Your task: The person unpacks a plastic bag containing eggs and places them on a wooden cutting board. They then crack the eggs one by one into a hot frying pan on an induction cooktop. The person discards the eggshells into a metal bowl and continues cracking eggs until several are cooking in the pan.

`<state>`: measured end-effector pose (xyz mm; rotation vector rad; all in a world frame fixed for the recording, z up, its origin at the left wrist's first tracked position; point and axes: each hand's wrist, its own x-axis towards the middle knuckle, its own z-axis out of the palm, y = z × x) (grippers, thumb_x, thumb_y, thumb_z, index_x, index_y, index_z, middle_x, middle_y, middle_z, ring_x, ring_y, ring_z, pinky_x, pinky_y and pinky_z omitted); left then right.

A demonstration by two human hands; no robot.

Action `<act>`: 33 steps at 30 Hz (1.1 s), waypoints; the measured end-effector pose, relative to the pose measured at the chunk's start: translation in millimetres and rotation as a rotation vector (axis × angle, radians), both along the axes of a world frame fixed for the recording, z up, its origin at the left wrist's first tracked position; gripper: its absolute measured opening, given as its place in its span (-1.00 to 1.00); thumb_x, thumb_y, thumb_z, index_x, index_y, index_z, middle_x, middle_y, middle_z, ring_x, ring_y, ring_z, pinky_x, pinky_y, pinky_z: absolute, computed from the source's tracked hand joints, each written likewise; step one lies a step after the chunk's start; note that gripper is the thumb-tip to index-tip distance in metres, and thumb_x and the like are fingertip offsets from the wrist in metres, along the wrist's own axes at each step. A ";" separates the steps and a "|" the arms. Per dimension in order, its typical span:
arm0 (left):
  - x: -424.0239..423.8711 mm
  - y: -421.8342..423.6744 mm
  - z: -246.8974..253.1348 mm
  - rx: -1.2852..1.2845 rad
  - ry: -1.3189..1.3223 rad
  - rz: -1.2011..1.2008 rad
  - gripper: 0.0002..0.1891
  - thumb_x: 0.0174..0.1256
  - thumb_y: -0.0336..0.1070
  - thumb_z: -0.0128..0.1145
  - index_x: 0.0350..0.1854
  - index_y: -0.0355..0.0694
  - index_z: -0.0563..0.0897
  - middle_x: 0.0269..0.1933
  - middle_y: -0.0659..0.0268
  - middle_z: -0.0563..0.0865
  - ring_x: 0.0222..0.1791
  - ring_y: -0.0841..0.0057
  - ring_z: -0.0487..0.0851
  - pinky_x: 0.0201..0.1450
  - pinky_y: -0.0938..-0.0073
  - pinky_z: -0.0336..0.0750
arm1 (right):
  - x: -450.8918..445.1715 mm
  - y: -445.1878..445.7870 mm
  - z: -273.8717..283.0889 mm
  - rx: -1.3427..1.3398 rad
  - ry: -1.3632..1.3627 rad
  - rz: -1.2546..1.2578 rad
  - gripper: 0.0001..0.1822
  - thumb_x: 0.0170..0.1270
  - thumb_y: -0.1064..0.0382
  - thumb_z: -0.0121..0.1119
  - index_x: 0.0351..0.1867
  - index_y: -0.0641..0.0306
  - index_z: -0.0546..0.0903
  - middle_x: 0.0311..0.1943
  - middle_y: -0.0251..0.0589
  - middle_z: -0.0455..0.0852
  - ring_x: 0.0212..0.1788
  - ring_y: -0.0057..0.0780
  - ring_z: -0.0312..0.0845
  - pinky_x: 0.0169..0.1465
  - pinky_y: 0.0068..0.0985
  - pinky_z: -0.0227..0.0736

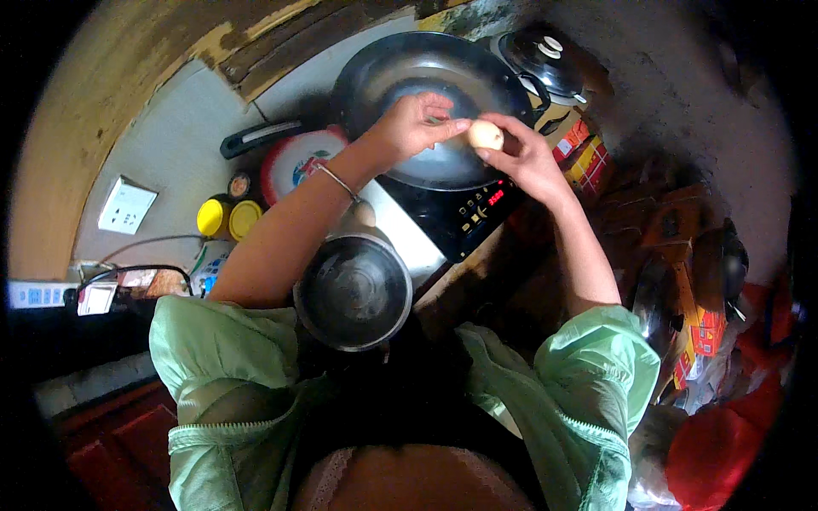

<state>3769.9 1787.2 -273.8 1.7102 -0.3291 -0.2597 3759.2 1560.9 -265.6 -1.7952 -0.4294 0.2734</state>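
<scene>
Over a large dark wok (441,172), my right hand (521,150) holds a pale, round egg-like item (486,135) between thumb and fingers. A small dark spot shows on its surface. My left hand (425,124) has its thumb and a fingertip at the item's left side; its other fingers are loosely curled. The wok stands on a black induction cooktop (470,214) with a lit red display. Nearer to me is a dark round pot (354,292), with a brown egg (365,214) just beyond its rim.
A red-rimmed enamel dish (275,172) and yellow-lidded jars (245,219) stand at the left, below a dark handle (262,137). A lidded pot (543,67) is beyond the wok at the right. A wall socket (128,205) and cables are far left; boxes (706,332) lie at the right.
</scene>
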 end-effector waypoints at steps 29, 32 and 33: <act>-170.2 134.9 -37.0 0.340 0.019 -0.214 -0.71 0.26 -0.25 0.23 -0.08 -0.33 0.60 -0.16 0.11 0.70 -0.14 0.33 0.66 -0.04 0.38 0.52 | -181.4 80.4 -184.7 -0.326 -0.148 -0.277 -0.28 0.07 0.42 0.32 0.33 0.04 0.39 0.07 0.06 0.56 0.07 0.00 0.56 0.07 -0.21 0.51; -179.4 138.6 -35.8 0.530 -0.069 -0.282 -0.68 0.26 -0.21 0.22 -0.07 -0.33 0.58 -0.17 0.06 0.67 -0.15 0.15 0.65 -0.03 0.30 0.52 | -184.3 63.9 -179.1 -0.425 -0.166 -0.179 -0.27 0.12 0.36 0.29 0.37 0.06 0.32 0.11 0.11 0.54 0.07 0.09 0.55 0.08 -0.22 0.51; -181.7 138.8 -32.1 0.566 -0.068 -0.308 -0.67 0.26 -0.19 0.21 -0.07 -0.33 0.58 -0.17 0.04 0.66 -0.15 0.10 0.63 -0.03 0.26 0.51 | -184.9 60.9 -170.7 -0.488 -0.199 -0.158 -0.28 0.13 0.36 0.27 0.37 0.07 0.31 0.10 0.12 0.54 0.07 0.10 0.55 0.08 -0.23 0.52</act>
